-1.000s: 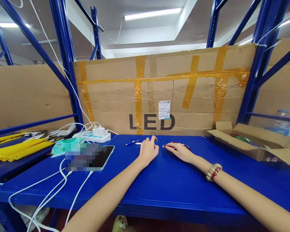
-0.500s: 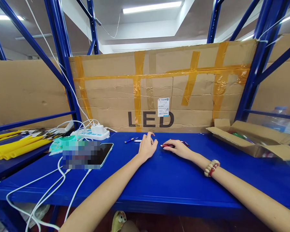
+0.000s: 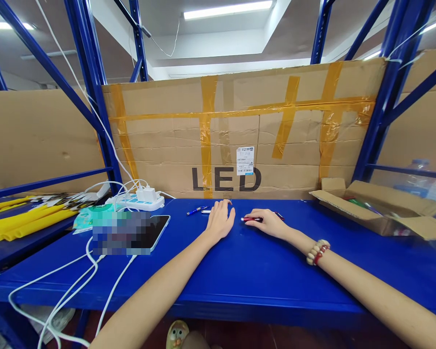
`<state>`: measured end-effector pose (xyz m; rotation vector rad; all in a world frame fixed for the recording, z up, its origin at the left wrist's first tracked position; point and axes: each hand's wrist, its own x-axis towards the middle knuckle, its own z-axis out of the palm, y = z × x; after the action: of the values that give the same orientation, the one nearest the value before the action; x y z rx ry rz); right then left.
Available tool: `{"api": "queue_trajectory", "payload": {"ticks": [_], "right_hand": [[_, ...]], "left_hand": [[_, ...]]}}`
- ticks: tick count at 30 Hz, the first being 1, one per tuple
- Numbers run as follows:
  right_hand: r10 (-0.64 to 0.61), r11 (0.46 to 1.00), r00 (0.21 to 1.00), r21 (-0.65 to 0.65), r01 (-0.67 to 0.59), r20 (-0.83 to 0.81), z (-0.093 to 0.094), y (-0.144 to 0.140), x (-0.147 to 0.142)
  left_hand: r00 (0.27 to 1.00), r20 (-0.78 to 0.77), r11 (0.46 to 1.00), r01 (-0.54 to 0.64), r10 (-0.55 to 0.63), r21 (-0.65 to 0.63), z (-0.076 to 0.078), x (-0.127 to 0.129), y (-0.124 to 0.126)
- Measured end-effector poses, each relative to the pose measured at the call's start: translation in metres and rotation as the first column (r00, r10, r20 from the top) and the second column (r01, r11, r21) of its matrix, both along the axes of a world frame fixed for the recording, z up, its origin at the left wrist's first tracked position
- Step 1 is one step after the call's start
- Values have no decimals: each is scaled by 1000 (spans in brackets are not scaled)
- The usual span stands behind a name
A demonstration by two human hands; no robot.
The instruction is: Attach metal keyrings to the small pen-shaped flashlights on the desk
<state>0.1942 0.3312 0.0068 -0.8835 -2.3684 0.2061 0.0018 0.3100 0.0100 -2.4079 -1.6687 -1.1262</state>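
Note:
My left hand [image 3: 220, 220] lies palm down toward the back of the blue tabletop, fingers stretched forward and thumb apart. The end of a white pen [image 3: 205, 212] shows just left of its fingers; the rest is hidden behind the hand. Farther left lies a blue pen [image 3: 196, 211]. My right hand [image 3: 268, 222], with a beaded bracelet [image 3: 318, 252] on its wrist, rests on the table with its fingers closed round a red pen [image 3: 250, 219] that points left. Behind this hand the end of a dark pen [image 3: 279, 216] shows.
A phone [image 3: 160, 230] with a blurred patch lies left, beside white cables [image 3: 114, 291] and a power strip [image 3: 136, 199]. An open cardboard box [image 3: 370, 213] stands at right. A taped cardboard panel [image 3: 167, 145] closes the back, between blue posts [image 3: 378, 126]. Yellow rolls [image 3: 39, 218] lie far left.
The fingers of my left hand have straightened and flattened, and the hand has shifted slightly left. My right hand stays in place with the red pen.

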Motion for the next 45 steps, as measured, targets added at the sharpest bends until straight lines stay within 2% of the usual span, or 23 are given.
{"api": "queue_trajectory", "payload": {"ticks": [11,17,26,38,45], "right_hand": [[-36,997,999,64,36,-2,1,0,-1],[-31,999,1000,20,31,-4,0,-1,-1],[6,1000,999,20,-5,-41,1,-2,-1],[-20,999,1000,40,21,-22,0,-2,-1],[-6,998,1000,66,6,-7,0,1,0]], "left_hand": [[1000,-29,1000,7,-8,-18,1,0,-1],[999,-40,1000,11,-12,-24,1,0,-1],[990,113,983,97,-80,-157,-7,1,8],[993,-53,992,97,-101,-86,0,0,-2],[992,-74,992,100,-106,-78,1,1,-4]]}}
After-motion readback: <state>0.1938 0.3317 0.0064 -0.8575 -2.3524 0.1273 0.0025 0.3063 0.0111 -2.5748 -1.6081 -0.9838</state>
